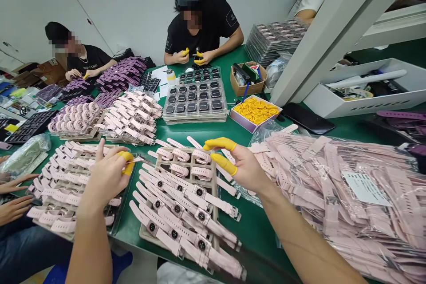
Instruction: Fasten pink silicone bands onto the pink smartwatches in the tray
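My left hand (108, 175), with yellow finger covers, pinches a thin, pale pointed tool (139, 159) above the gap between two trays. My right hand (241, 164) has its yellow-covered thumb and index finger apart, nothing between them, beside the back right corner of the middle tray (189, 163). That tray holds curled pink straps (202, 173) at the back and rows of pink-strapped watches (201, 216) laid slantwise in front. Under and around my left hand is another tray of pink-strapped pieces (61, 195).
Bagged pink straps (333, 186) cover the right side. Farther back are a stack of trays with black watch cases (195, 97), a box of yellow finger covers (254, 111), a phone (306, 117) and pink strap piles (131, 117). Two people work opposite; another's hands (15, 206) are at left.
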Motion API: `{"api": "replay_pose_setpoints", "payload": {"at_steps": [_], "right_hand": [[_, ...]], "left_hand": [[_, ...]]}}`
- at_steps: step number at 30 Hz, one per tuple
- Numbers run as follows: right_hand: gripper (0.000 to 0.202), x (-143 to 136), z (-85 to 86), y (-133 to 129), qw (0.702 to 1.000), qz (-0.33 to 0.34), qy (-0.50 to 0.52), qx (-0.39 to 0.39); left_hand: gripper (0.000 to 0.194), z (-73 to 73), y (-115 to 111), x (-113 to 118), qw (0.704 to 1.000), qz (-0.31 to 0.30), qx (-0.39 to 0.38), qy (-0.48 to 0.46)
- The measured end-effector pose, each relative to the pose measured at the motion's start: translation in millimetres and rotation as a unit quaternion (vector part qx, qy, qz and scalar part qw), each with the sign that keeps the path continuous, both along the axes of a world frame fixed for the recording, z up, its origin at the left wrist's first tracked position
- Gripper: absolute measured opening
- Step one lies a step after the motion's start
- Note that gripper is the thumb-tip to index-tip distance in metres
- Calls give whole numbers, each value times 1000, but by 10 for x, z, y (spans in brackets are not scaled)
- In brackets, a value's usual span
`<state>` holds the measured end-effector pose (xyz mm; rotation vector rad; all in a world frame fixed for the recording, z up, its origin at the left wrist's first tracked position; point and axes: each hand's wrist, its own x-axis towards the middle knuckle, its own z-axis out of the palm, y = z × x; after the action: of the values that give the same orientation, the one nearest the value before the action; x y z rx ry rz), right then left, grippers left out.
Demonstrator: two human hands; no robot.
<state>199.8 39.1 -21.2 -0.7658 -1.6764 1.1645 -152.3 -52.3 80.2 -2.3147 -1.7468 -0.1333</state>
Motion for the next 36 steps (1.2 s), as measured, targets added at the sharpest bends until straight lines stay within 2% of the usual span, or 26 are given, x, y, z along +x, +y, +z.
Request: {"api": "replay_pose_setpoints", "payload": {"at_steps": [3, 5, 7, 9, 11, 13, 16, 19, 20, 21, 22, 23, 24, 25, 26, 27, 28, 29, 30, 32, 34, 36], "right_hand": [[37, -99, 84, -152, 999, 35, 18, 6], [55, -206, 139, -298, 996, 83, 13, -1], [70, -322, 165, -436, 991, 129, -15, -17], [53, -402, 156, -510, 984, 164, -59, -30], [29, -410, 126, -486, 979, 169, -109, -26], [29, -339, 97, -375, 978, 151, -146, -2], [29, -144, 88, -167, 979, 119, -163, 28], [26, 20, 110, -73, 986, 93, -141, 9], [26, 48, 119, -78, 989, 90, -120, -4], [27, 62, 130, -98, 992, 92, -89, -17], [29, 63, 142, -129, 994, 96, -52, -25], [28, 52, 154, -165, 994, 100, -14, -31], [26, 33, 165, -202, 994, 105, 19, -35], [23, 10, 176, -237, 992, 108, 49, -39], [22, -12, 184, -266, 990, 108, 78, -47], [23, -30, 189, -286, 987, 105, 108, -58], [23, -41, 191, -297, 983, 99, 139, -72], [24, -41, 190, -298, 978, 89, 169, -87], [25, -31, 185, -290, 973, 76, 195, -100], [26, 9, 171, -252, 968, 56, 213, -119], [28, 47, 148, -201, 970, 41, 203, -124], [34, 47, 116, -153, 974, 30, 191, -122]], "left_hand": [[16, 225, -107, 193, 998, -36, 45, -29], [13, 270, -139, 427, 998, -31, 48, -20], [11, 250, -133, 704, 999, -19, 36, 14], [15, 206, -95, 933, 999, -21, 22, 41], [18, 176, -41, 1022, 999, -22, 18, 41], [17, 177, 13, 941, 1000, -8, 16, 17], [20, 211, 80, 599, 998, 20, -18, -58], [22, 184, 140, 264, 969, 45, -109, -216], [21, 143, 165, 204, 946, 47, -118, -299], [21, 86, 196, 181, 911, 42, -104, -398], [23, 15, 235, 199, 859, 28, -70, -506], [28, -65, 283, 258, 792, 12, -24, -610], [32, -149, 339, 354, 710, -2, 22, -704], [36, -234, 403, 480, 632, -9, 43, -774], [36, -315, 472, 626, 567, 6, 52, -822], [36, -393, 543, 782, 521, 27, 50, -852], [37, -468, 613, 937, 491, 48, 55, -868], [37, -541, 678, 1082, 476, 66, 68, -874], [39, -614, 733, 1212, 473, 79, 74, -874], [41, -760, 802, 1416, 492, 100, 68, -862], [40, -899, 807, 1549, 535, 107, 31, -838], [35, -1013, 761, 1625, 594, 91, -12, -799]]}}
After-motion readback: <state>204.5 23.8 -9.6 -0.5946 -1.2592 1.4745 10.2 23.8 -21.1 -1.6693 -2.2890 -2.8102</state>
